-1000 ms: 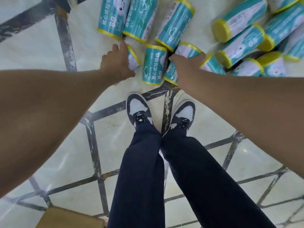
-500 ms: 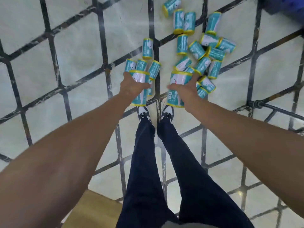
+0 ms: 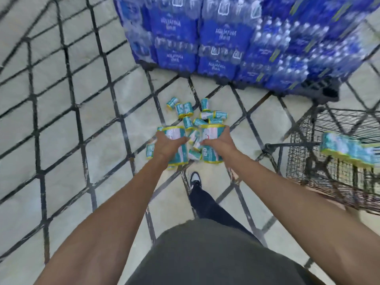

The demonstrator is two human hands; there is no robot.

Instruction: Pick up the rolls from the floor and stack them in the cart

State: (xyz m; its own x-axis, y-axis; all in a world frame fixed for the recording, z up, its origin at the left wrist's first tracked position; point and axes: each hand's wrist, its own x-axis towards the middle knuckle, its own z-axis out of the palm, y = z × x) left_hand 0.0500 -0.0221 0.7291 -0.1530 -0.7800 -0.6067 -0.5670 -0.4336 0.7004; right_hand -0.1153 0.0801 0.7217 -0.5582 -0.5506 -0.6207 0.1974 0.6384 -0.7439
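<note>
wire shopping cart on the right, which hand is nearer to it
Right. The right hand, gripping a teal yellow-rimmed roll, is closer to the wire shopping cart. The left hand, gripping another teal roll, is farther left.

A teal roll with yellow ends (image 3: 176, 147) is gripped in the left hand (image 3: 167, 145), and a second roll (image 3: 211, 145) is gripped in the right hand (image 3: 220, 144); both are held side by side above the floor (image 3: 61, 124). Beyond the hands, loose rolls (image 3: 195, 114) are scattered on the pale tiles with dark grid lines. At the right, a wire cart (image 3: 329, 161) is seen with a row of rolls (image 3: 347, 150) lying in it. Blue shrink-wrapped water packs (image 3: 216, 38) are stacked at the top. One shoe (image 3: 195, 178) is visible below the hands.
</note>
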